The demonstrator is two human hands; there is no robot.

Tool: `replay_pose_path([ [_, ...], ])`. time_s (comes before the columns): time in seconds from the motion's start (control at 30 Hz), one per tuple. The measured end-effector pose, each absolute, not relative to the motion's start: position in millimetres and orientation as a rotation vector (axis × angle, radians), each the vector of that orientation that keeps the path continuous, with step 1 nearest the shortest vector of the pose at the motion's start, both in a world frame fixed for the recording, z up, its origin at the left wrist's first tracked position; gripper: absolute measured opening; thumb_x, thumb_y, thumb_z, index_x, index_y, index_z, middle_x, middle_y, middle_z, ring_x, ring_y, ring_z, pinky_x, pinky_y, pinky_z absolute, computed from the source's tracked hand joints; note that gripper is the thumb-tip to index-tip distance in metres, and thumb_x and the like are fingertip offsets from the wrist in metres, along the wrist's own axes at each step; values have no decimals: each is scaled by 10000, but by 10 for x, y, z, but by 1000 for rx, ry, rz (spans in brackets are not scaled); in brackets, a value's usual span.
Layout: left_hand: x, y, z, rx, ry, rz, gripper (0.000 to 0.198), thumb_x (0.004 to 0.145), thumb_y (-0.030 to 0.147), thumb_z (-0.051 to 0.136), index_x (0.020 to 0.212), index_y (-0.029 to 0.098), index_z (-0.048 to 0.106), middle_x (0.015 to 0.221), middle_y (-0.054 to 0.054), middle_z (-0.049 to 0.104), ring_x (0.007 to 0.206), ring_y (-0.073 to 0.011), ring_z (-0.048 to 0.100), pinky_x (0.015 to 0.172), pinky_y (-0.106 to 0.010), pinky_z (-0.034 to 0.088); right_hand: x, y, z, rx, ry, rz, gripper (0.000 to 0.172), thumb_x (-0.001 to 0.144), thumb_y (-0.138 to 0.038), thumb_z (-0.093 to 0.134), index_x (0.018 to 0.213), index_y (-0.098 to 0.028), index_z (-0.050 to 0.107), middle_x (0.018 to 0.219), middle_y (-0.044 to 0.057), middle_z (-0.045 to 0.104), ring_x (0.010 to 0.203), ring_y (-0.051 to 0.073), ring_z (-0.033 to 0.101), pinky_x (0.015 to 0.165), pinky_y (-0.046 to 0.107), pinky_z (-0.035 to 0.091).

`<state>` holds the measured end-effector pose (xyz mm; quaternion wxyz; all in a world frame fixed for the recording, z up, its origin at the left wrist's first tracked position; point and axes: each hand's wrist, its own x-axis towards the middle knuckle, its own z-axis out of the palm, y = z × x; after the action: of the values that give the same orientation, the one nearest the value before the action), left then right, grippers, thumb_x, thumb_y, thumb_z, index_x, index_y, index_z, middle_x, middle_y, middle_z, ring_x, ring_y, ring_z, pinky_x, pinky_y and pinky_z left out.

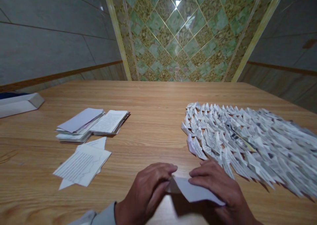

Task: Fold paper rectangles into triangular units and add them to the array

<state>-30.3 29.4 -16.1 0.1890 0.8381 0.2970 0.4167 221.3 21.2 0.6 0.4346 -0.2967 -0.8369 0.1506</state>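
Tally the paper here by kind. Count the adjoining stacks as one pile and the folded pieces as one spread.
Held sheet: 1
Loose sheets: 2
Pile: 1
Spread: 1
Total: 5

One sheet [198, 190] in two hands [150, 187] — left of them, two loose sheets [80, 165], two-plus stacks [81, 119], one box [15, 107] — right, dozens of folded papers [257, 164].
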Motion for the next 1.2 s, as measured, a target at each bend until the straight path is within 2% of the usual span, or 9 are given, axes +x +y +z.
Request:
replay_pose_path([
  [0.1, -313, 337, -126, 2552, 768, 1111, 239, 1012, 202, 532, 1250, 193, 552, 1254, -128, 722, 1080, -238, 673, 937, -391, 536, 2220, 231, -23, -712, -2150, 259, 209, 1015, -310, 552, 1154, -213, 675, 978, 89, 727, 844, 240, 593, 759, 375, 453],
  [0.3, -296, 332, -59, 2800, 789, 885, 176, 1008, 159, 478, 1077, 193, 637, 1130, -90, 767, 851, -242, 656, 699, -379, 526, 2205, 229, -62, -827, -2346, 322, 195, 966, -107, 547, 1082, -196, 676, 925, 70, 716, 850, 236, 545, 744, 372, 402],
  [0.43, -299, 291, -99, 2799, 810, 743, 177, 1006, 180, 481, 999, 192, 658, 1075, -73, 777, 849, -247, 666, 721, -389, 552, 2213, 230, -76, -963, -2487, 481, 148, 919, -85, 628, 991, -201, 687, 920, 43, 708, 883, 224, 557, 789, 368, 413],
  [0.6, -329, 270, -125, 2848, 846, 874, 231, 1028, 185, 451, 952, 186, 669, 1116, -88, 777, 880, -247, 678, 737, -386, 561, 2284, 230, 44, -907, -2538, 565, 80, 906, -138, 696, 948, -206, 686, 968, 23, 722, 917, 210, 567, 859, 376, 421],
  [0.73, -348, 274, -85, 2790, 811, 1046, 246, 1033, 188, 459, 1177, 149, 654, 1213, -146, 740, 1007, -259, 679, 833, -392, 561, 2309, 232, 92, -748, -2329, 379, 136, 1007, -183, 565, 1010, -186, 701, 899, 54, 738, 831, 207, 574, 794, 376, 447],
  [0.9, -314, 206, -104, 2366, 903, 1016, 162, 1005, 198, 552, 1066, 206, 702, 792, -13, 756, 652, -139, 689, 600, -204, 526, 2240, 193, 45, -975, -2054, 540, 187, 1001, -183, 558, 1108, -186, 712, 792, 49, 714, 718, 185, 615, 619, 289, 470],
  [1.0, -294, 153, -152, 2170, 992, 969, 282, 990, 246, 580, 1265, 245, 638, 743, 30, 745, 550, -116, 665, 519, -170, 503, 2184, 175, 9, -1073, -2034, 587, 198, 997, -209, 559, 1092, -194, 733, 790, 49, 720, 714, 192, 627, 637, 299, 478],
  [1.1, -316, 138, -186, 2083, 1039, 1027, 504, 1017, 217, 481, 1511, 256, 387, 849, 10, 774, 651, -129, 724, 590, -171, 567, 2158, 173, -48, -1115, -2045, 608, 224, 984, -213, 561, 1127, -194, 732, 805, 56, 720, 728, 203, 633, 658, 309, 488],
  [1.2, -356, 180, -232, 2288, 981, 1048, 548, 994, 107, 422, 1513, 283, 394, 1248, -79, 730, 1068, -179, 730, 861, -249, 605, 2161, 176, -121, -1185, -2025, 629, 305, 946, -178, 583, 1231, -182, 691, 943, 88, 742, 815, 224, 658, 719, 333, 516],
])
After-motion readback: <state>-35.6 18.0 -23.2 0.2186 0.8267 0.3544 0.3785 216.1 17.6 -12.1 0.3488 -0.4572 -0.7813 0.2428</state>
